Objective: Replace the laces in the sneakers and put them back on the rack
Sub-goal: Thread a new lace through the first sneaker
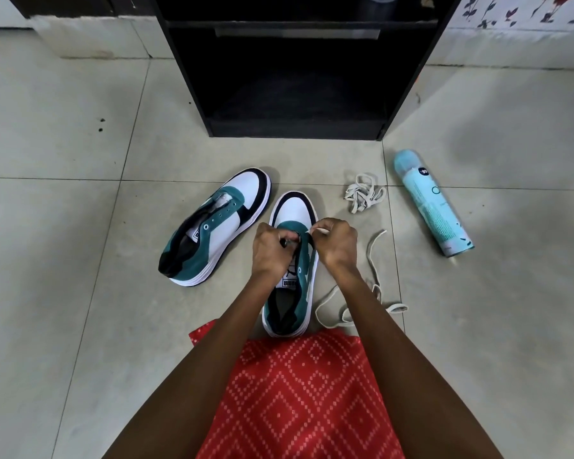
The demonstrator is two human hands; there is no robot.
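Home: tiled floor (80, 226), shoe rack (295, 77)

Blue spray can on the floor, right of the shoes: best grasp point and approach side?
Grip the spray can round mid-body, from above, fingers across its width. It lies on its side on the tiles, cap end toward the rack, so the long curved flanks are what it offers. The bundled lace to its left lies apart, leaving room for fingers.
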